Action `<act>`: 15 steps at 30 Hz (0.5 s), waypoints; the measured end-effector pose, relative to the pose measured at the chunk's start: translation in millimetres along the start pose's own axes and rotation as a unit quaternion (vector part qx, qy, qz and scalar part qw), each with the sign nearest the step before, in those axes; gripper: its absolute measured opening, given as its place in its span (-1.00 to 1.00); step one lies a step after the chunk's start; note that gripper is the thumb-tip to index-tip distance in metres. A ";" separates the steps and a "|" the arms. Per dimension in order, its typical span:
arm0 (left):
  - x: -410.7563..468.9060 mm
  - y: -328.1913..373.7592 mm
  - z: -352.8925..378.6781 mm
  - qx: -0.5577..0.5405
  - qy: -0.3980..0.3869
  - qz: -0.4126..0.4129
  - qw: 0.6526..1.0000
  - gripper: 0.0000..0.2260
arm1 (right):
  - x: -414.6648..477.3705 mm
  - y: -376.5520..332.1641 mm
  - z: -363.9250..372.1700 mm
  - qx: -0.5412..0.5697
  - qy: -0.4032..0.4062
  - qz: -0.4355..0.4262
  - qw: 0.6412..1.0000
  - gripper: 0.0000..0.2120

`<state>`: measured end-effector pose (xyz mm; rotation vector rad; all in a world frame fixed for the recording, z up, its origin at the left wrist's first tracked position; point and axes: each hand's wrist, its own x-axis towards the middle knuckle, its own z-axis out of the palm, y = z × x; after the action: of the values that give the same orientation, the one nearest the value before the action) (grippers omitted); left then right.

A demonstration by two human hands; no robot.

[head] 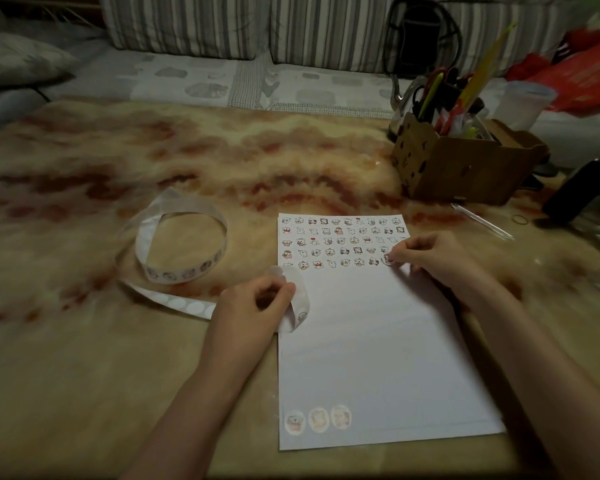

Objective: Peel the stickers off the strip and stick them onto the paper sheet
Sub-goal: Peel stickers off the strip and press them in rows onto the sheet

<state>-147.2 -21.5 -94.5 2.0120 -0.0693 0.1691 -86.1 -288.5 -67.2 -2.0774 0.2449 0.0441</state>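
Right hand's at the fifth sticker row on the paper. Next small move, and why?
Probably press the sticker flat onto the paper sheet: the right hand pinches it near the right end of the fifth row, seemingly not stuck down yet. The left hand holds the strip at the sheet's left edge.

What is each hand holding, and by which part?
The left hand pinches the sticker strip near its curled end. The right hand has its grip on the edge of a round sticker on the paper sheet; pinching or pressing is unclear.
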 end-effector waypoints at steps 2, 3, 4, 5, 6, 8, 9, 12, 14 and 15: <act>0.0 0.3 0.2 0.000 0.000 -0.001 1.000 -0.86 | -0.1 0.5 1.1 0.001 0.004 -0.007 1.000 -0.90; 0.1 0.5 0.4 0.000 0.000 -0.002 1.000 -0.86 | -0.2 0.3 1.5 0.000 0.005 -0.008 1.000 -0.90; 0.3 0.9 0.5 -0.001 0.000 -0.004 1.000 -0.86 | -0.2 0.1 2.0 -0.001 0.007 -0.007 1.000 -0.91; 0.4 1.0 0.5 -0.001 0.000 -0.005 1.000 -0.87 | -0.2 -0.1 2.4 -0.002 0.009 -0.007 1.000 -0.90; 0.4 1.2 0.6 -0.001 -0.001 -0.005 1.000 -0.87 | -0.3 0.0 2.9 -0.004 0.012 -0.007 1.000 -0.89; 0.4 1.1 0.5 0.002 -0.001 -0.004 1.000 -0.88 | -0.6 0.4 4.0 -0.007 0.019 -0.007 1.000 -0.88; 0.3 0.8 0.4 0.002 -0.001 -0.003 1.000 -0.88 | -0.8 0.6 4.8 -0.011 0.023 -0.007 1.000 -0.88; 0.3 0.6 0.5 0.001 0.000 -0.004 1.000 -0.89 | 0.5 2.3 7.7 -0.026 0.035 -0.010 0.999 -0.93; 0.5 0.5 0.6 0.003 0.001 -0.004 1.000 -0.89 | 2.6 4.2 9.9 -0.034 0.046 -0.018 0.998 -0.96; 0.6 0.4 0.7 0.004 0.001 -0.002 1.000 -0.89 | 3.5 5.1 11.1 -0.039 0.051 -0.022 0.998 -0.96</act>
<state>-146.7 -22.2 -94.4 2.0205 -0.0619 0.1694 -82.9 -281.9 -77.6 -2.1650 0.2626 -0.0815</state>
